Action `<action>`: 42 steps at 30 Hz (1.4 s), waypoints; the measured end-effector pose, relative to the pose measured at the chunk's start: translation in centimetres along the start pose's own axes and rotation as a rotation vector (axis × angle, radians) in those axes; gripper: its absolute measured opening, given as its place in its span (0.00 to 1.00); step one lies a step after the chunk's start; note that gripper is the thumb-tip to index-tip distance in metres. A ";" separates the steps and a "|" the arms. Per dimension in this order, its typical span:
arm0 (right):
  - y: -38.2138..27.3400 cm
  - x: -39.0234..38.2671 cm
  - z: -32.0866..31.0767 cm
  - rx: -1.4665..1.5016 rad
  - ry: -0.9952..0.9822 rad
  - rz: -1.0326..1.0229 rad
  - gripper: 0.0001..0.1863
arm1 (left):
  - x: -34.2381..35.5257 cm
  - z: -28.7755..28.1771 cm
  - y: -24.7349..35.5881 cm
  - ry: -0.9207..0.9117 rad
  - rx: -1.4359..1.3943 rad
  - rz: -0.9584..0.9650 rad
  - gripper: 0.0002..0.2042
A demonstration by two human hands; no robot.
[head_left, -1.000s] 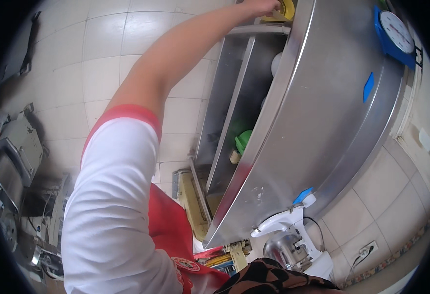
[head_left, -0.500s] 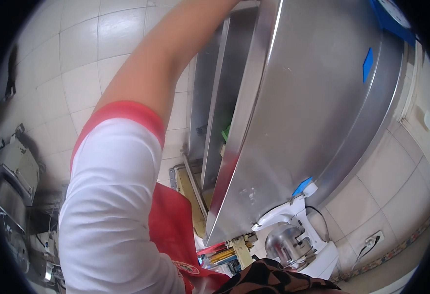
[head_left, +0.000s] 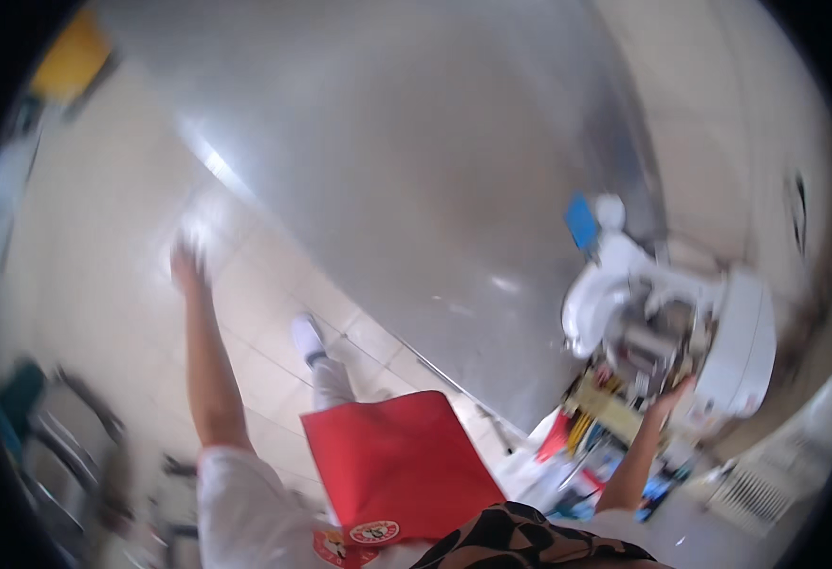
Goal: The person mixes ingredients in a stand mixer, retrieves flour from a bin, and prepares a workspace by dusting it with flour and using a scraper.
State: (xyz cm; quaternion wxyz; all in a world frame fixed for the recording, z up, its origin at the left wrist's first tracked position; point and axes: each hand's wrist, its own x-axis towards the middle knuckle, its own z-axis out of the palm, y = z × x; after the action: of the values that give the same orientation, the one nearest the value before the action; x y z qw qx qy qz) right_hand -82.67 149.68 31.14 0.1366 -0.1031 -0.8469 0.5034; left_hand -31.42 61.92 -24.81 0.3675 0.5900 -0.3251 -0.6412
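Observation:
My left hand (head_left: 188, 264) is out at arm's length on the left, over the tiled floor and apart from the steel table (head_left: 416, 190). Motion smears its fingers, so I cannot make out whether they hold anything. At the right, my right hand (head_left: 668, 400) reaches to the lower part of a white stand mixer (head_left: 746, 332) with a metal bowl (head_left: 646, 339). The hand is against or just beside the mixer; its grip is blurred. A blue flat piece (head_left: 581, 222) lies on the table by the mixer head.
Beside the mixer is a cluttered spot with yellow sticks or pencils (head_left: 579, 434) and papers. A red apron (head_left: 397, 460) hangs in front of me. A white vented crate (head_left: 758, 488) stands at lower right, a yellow object (head_left: 73, 55) at far left.
My left arm has come back from the steel table's upper edge and swung left over the floor. My right hand has come into view by the mixer. The whole view has turned.

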 end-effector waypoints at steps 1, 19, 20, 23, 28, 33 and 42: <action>1.1 -0.4 -3.9 -0.201 0.080 -0.163 0.38 | -6.1 -1.8 -2.9 -0.026 0.031 -0.092 0.27; -6.8 -3.9 -1.6 0.357 -0.038 -0.257 0.48 | -57.4 34.0 17.9 -0.888 0.387 0.544 0.16; -5.5 -2.7 -2.0 0.395 -0.045 -0.241 0.49 | -61.0 38.9 18.1 -1.064 0.307 0.608 0.15; -3.5 -0.1 -2.2 0.394 -0.109 -0.239 0.49 | -74.7 49.2 19.9 -1.413 0.445 1.043 0.22; -4.2 0.4 -3.5 0.291 -0.101 -0.319 0.50 | -83.7 56.4 13.5 -1.483 0.470 0.956 0.32; -5.5 -0.3 -4.7 0.131 -0.072 -0.330 0.51 | -84.7 57.2 10.7 -1.430 0.572 0.912 0.37; -5.4 -0.1 -4.2 0.092 -0.024 -0.401 0.49 | -84.7 56.6 11.9 -1.406 0.671 1.030 0.36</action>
State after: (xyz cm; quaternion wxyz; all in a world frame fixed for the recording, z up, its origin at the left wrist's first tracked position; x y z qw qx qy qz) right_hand -81.38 150.60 37.85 0.2287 0.0798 -0.8281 0.5055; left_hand -83.91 127.24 34.43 0.1359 -0.0751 -0.8626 -0.4814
